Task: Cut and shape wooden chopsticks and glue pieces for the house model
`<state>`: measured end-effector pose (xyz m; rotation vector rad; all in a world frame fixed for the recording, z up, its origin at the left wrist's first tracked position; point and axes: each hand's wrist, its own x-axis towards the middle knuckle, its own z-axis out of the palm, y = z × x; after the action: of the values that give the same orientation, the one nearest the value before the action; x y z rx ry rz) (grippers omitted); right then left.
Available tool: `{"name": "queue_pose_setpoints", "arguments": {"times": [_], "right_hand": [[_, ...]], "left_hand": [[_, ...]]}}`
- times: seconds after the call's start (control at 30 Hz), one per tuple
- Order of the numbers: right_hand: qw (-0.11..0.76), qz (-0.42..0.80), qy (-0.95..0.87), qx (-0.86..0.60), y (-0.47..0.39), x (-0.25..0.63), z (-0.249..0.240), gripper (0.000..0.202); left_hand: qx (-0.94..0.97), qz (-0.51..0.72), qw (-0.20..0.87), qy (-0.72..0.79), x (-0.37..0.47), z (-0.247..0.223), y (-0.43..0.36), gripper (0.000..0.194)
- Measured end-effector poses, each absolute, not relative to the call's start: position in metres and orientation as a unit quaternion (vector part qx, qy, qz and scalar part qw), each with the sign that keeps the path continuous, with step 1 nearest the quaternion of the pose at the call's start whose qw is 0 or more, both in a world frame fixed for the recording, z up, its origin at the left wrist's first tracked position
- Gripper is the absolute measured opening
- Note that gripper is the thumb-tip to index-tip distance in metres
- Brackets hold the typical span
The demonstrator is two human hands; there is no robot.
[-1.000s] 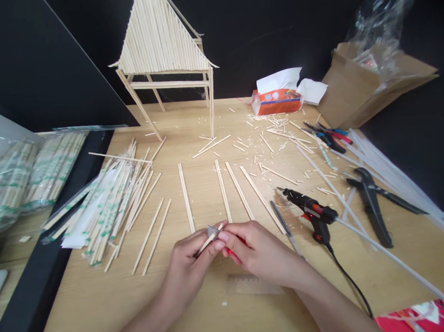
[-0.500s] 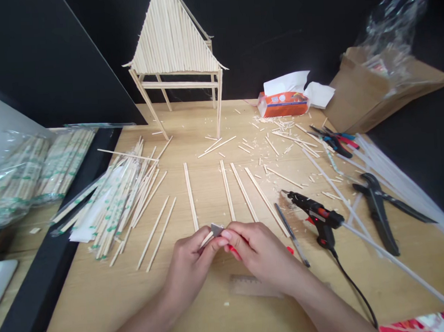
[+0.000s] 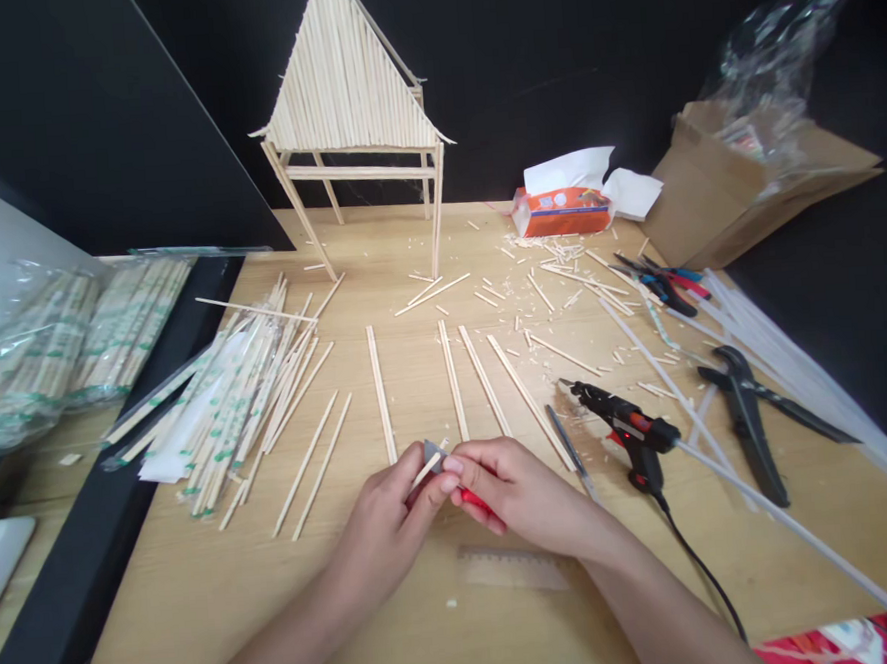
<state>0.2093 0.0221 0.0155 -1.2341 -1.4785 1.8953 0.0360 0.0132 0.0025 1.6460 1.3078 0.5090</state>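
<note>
A black wall (image 3: 532, 66) stands behind a pale wood tabletop (image 3: 341, 619). At the near middle of it, just above the surface, two bare hands meet. The left hand (image 3: 380, 516) is pinched firmly on a thin wooden stick (image 3: 426, 469), whose end points up and away. The right hand (image 3: 517, 488) is closed around a red-handled tool (image 3: 478, 500), mostly hidden by the fingers, and its grey blade (image 3: 434, 455) lies against the stick. The step in hand looks like cutting or trimming that stick; it seems to call for a steady left pinch and small, controlled pressure from the right, with fingertips clear of the edge.

Both forearms (image 3: 282, 632) slant inward from the near edge, wrists low, thumbs (image 3: 430, 493) almost touching.

Just below the right hand lies a clear ruler (image 3: 514, 570). Beyond the grip, paired sticks (image 3: 452, 372) lie in a loose row. To its left are two single sticks (image 3: 305, 466), then a heap of bagged sticks (image 3: 215, 416). To its right are a pen (image 3: 569, 450) and, past that, a black glue gun (image 3: 621, 421). Farthest beyond, slightly left, stands a peaked stick model house (image 3: 349, 87) on legs.
</note>
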Motion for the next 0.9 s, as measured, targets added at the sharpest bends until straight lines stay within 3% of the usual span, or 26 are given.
{"name": "queue_pose_setpoints", "arguments": {"times": [0.17, 0.6, 0.8, 0.9], "right_hand": [[0.211, 0.678, -0.540, -0.451, 0.021, 0.209, 0.015, 0.037], [0.219, 0.497, -0.664, -0.513, 0.018, 0.203, 0.026, 0.033], [0.261, 0.540, -0.606, -0.523, 0.013, 0.196, 0.025, 0.035], [0.286, 0.554, -0.577, -0.528, 0.013, 0.191, 0.021, 0.038]], "left_hand": [[0.669, 0.213, 0.479, 0.526, 0.034, 0.000, 0.012, 0.019], [0.612, 0.287, 0.500, 0.541, 0.035, -0.003, 0.012, 0.024], [0.639, 0.313, 0.402, 0.576, 0.035, -0.002, 0.007, 0.038], [0.615, 0.310, 0.438, 0.577, 0.036, 0.000, 0.010, 0.035]]}}
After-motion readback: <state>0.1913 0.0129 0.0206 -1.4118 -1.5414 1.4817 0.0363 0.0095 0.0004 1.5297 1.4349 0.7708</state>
